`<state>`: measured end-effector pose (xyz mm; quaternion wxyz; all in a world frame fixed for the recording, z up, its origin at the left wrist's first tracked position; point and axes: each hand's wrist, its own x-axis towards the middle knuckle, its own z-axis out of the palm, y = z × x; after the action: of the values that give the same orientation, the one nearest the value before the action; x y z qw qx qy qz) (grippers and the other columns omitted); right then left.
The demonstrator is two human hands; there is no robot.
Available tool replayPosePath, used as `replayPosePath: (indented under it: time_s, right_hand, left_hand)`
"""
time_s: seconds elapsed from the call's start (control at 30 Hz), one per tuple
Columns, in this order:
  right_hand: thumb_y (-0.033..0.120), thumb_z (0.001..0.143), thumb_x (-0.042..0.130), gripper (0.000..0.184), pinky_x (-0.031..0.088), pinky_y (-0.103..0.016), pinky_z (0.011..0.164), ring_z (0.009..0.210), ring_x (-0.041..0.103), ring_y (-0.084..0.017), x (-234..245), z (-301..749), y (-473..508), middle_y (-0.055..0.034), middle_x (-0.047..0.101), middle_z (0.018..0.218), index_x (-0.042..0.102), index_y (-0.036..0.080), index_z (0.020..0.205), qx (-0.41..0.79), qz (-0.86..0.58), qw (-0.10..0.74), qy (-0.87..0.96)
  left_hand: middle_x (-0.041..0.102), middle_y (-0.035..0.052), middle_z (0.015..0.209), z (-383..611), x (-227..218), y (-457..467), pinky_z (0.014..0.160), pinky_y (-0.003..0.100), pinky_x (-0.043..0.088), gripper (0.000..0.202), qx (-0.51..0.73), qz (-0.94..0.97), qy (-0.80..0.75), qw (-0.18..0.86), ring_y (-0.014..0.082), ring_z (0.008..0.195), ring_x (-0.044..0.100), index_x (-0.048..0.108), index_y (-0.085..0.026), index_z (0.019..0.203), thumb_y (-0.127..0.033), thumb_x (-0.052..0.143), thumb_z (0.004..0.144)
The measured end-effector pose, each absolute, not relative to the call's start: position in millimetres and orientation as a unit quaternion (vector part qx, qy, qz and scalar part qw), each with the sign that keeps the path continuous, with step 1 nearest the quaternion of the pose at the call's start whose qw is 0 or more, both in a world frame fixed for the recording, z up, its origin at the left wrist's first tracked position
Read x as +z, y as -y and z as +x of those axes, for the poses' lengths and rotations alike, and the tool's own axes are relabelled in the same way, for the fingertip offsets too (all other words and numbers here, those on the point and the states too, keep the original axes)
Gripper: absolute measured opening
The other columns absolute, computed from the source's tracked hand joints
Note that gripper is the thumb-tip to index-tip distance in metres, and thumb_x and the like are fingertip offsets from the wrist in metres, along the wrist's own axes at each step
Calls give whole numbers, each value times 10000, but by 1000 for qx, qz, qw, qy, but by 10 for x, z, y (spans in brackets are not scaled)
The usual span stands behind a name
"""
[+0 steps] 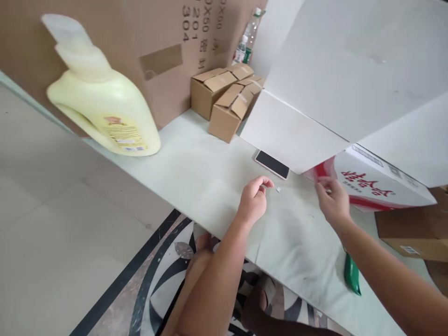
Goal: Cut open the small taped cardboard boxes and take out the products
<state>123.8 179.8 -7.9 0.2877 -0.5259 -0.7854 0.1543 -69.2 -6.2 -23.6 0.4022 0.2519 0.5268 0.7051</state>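
My left hand [255,198] is above the white-covered table, its fingers half curled and the index finger apart from the thumb; I see nothing between them. Just past its fingertips is a tiny whitish piece [278,189], too small to name. My right hand [334,200] is closed in a pinch in front of a white and red printed carton [371,179]. A small pale spot shows at its fingers, but what it holds I cannot make out. A phone [273,164] with a dark screen lies beyond both hands. Beside my right forearm is a green packet [352,274].
A pale yellow pump bottle [122,107] stands at the left table edge before a large cardboard box [154,28]. Two small brown boxes [227,119] and plastic bottles [250,35] are behind. White open flaps [294,128] rise at right, near a brown carton [406,233].
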Motion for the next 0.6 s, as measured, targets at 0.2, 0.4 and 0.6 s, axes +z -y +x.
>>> replayPosePath:
  time_s: [0.2, 0.4, 0.6]
  right_hand:
    - [221, 811, 577, 530, 519, -531, 1115, 1257, 637, -306, -194, -885, -1680, -150, 595, 1431, 680, 238, 1330, 147, -314, 176, 921]
    - [170, 859, 571, 714, 308, -749, 1214, 1571, 284, -450, -227, -1994, -1613, -224, 264, 1690, 439, 190, 1560, 41, -299, 200, 932]
    - [99, 843, 479, 748, 325, -783, 1172, 1501, 385, -459, -211, -2169, -1663, -275, 218, 1697, 352, 100, 1579, 49, -350, 153, 923]
  left_hand:
    - [362, -50, 507, -1068, -254, 301, 509, 260, 203, 159, 789, 133, -455, 392, 96, 481, 272, 479, -213, 610, -159, 398, 485]
    - [242, -74, 426, -1211, -175, 377, 479, 253, 113, 100, 818, 121, -375, 419, 65, 429, 163, 431, -223, 546, -224, 394, 453]
    - [255, -64, 449, -1161, -184, 420, 491, 253, 129, 86, 811, 106, -380, 431, 69, 444, 178, 430, -219, 563, -210, 421, 479]
